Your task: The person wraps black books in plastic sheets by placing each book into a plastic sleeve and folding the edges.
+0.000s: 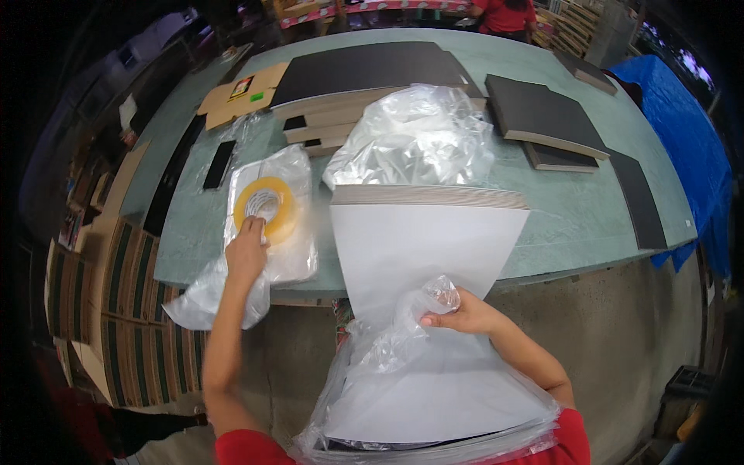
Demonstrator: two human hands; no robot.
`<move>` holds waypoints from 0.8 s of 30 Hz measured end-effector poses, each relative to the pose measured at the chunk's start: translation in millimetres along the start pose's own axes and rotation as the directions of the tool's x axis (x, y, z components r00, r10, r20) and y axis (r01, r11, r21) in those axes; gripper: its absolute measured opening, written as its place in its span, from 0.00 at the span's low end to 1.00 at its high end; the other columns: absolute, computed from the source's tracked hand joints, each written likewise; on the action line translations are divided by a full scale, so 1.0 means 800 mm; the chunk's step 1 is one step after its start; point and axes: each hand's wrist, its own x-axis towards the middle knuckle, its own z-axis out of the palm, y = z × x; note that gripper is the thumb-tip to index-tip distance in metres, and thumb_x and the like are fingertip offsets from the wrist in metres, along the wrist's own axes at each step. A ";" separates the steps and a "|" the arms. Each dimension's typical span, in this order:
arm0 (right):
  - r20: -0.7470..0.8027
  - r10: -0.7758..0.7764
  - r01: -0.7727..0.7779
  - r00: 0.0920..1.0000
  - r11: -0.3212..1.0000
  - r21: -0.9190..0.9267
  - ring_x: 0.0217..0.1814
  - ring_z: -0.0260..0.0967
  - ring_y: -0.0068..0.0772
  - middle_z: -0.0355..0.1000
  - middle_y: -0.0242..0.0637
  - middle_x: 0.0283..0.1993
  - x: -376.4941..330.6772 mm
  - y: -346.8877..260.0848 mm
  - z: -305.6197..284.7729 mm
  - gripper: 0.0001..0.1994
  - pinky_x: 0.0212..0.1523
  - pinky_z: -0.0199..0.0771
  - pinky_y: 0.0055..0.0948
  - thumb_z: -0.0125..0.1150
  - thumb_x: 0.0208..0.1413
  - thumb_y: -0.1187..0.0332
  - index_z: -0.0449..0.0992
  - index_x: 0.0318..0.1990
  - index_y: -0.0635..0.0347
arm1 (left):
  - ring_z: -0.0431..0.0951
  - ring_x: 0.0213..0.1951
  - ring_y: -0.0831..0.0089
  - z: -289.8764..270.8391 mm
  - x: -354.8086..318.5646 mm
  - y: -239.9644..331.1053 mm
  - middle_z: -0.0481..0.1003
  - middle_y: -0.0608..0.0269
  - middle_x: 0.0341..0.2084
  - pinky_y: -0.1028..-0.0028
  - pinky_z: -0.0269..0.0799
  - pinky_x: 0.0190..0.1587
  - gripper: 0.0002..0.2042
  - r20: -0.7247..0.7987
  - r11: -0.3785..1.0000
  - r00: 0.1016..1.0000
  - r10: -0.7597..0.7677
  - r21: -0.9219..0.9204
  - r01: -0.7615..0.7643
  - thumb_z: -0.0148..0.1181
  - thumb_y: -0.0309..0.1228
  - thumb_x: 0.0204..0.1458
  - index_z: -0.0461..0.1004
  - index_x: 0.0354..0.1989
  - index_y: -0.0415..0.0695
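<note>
The left arm stretches forward, its hand (246, 249) palm down with fingers curled. The right arm bends inward, its hand (463, 314) pinched shut, fingers pointing left

At lower centre, a matt white board stack (422, 256) sits half inside a glossy, crinkled clear plastic bag (403, 349). Left of centre, a shiny yellow tape roll (267, 203) lies on smooth plastic sleeves (291, 232); matt black boards (364, 68) top the dull green table (573, 209)
</note>
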 end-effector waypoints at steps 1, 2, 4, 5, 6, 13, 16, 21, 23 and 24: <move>-0.028 0.023 -0.022 0.999 0.999 0.035 0.38 0.64 0.25 0.69 0.32 0.34 -0.005 0.002 -0.006 0.12 0.41 0.63 0.25 0.57 0.48 0.67 0.69 0.40 0.62 | 0.71 0.37 0.55 -0.013 -0.005 0.032 0.68 0.54 0.39 0.65 0.67 0.37 0.18 -0.167 0.997 0.985 0.035 -0.063 -0.046 0.58 0.26 0.38 0.65 0.41 0.42; -0.048 0.047 -0.043 0.998 0.996 0.076 0.38 0.64 0.25 0.69 0.32 0.34 -0.009 0.007 -0.011 0.12 0.41 0.63 0.25 0.56 0.48 0.68 0.69 0.40 0.62 | 0.72 0.37 0.56 -0.033 -0.016 0.067 0.69 0.54 0.39 0.67 0.68 0.38 0.17 -0.325 0.989 0.944 0.052 -0.117 -0.095 0.57 0.25 0.39 0.66 0.41 0.41; -0.072 0.006 0.003 0.997 0.992 0.125 0.39 0.64 0.25 0.69 0.31 0.34 -0.013 0.015 -0.016 0.11 0.41 0.64 0.24 0.54 0.49 0.69 0.69 0.40 0.62 | 0.73 0.38 0.62 -0.043 -0.048 0.130 0.69 0.55 0.40 0.69 0.68 0.39 0.16 -0.136 0.825 0.991 0.000 -0.559 -0.077 0.55 0.25 0.42 0.66 0.42 0.40; -0.070 -0.067 0.076 0.995 0.989 0.127 0.39 0.65 0.24 0.69 0.31 0.33 -0.007 0.013 -0.018 0.10 0.41 0.64 0.24 0.53 0.50 0.70 0.69 0.40 0.62 | 0.73 0.37 0.70 -0.060 -0.061 0.176 0.71 0.55 0.37 0.72 0.68 0.38 0.15 0.141 0.492 0.987 0.077 -0.866 0.085 0.56 0.26 0.43 0.67 0.42 0.40; -0.055 -0.150 0.156 0.987 0.980 0.123 0.39 0.65 0.24 0.69 0.31 0.33 0.000 0.009 -0.014 0.10 0.41 0.64 0.24 0.53 0.50 0.70 0.69 0.40 0.62 | 0.72 0.34 0.74 -0.054 -0.071 0.209 0.73 0.58 0.32 0.75 0.67 0.36 0.12 0.178 0.458 0.963 0.201 -0.886 0.068 0.57 0.26 0.42 0.70 0.38 0.39; -0.268 -0.148 0.282 0.952 0.763 0.582 0.40 0.65 0.23 0.67 0.32 0.37 0.004 -0.028 0.016 0.21 0.41 0.65 0.24 0.57 0.48 0.69 0.61 0.49 0.65 | 0.69 0.25 0.81 -0.025 -0.074 0.220 0.73 0.62 0.19 0.78 0.66 0.27 0.13 0.396 0.542 0.913 0.101 -0.791 0.283 0.61 0.35 0.42 0.73 0.26 0.36; 0.197 0.094 -0.121 0.976 0.984 0.129 0.38 0.64 0.20 0.67 0.33 0.38 -0.010 0.002 0.028 0.26 0.39 0.66 0.23 0.62 0.42 0.72 0.59 0.50 0.67 | 0.65 0.24 0.84 -0.024 -0.073 0.215 0.71 0.66 0.19 0.79 0.64 0.26 0.13 0.266 0.354 0.964 0.027 -0.904 0.239 0.59 0.34 0.44 0.71 0.27 0.34; 0.142 0.099 -0.124 0.985 0.975 0.183 0.30 0.62 0.19 0.67 0.32 0.32 0.002 0.004 0.015 0.16 0.31 0.63 0.19 0.61 0.44 0.70 0.67 0.40 0.67 | 0.65 0.23 0.83 -0.031 -0.070 0.196 0.69 0.68 0.18 0.79 0.64 0.27 0.11 0.288 0.315 0.957 0.044 -0.913 0.261 0.60 0.33 0.44 0.71 0.26 0.36; 0.068 0.090 -0.107 0.994 0.939 0.326 0.26 0.61 0.18 0.68 0.31 0.28 0.007 -0.006 0.013 0.11 0.28 0.62 0.18 0.60 0.44 0.69 0.70 0.34 0.66 | 0.64 0.23 0.82 -0.020 -0.075 0.190 0.69 0.68 0.17 0.80 0.64 0.28 0.10 0.259 0.374 0.965 0.039 -0.899 0.226 0.60 0.31 0.43 0.70 0.26 0.37; 0.078 0.077 -0.095 0.994 0.959 0.269 0.25 0.61 0.18 0.68 0.31 0.27 0.009 -0.010 0.007 0.10 0.28 0.62 0.18 0.60 0.45 0.69 0.71 0.33 0.66 | 0.65 0.22 0.82 -0.022 -0.073 0.188 0.69 0.68 0.17 0.80 0.64 0.27 0.09 0.147 0.417 0.988 -0.045 -0.896 0.153 0.60 0.31 0.43 0.70 0.25 0.37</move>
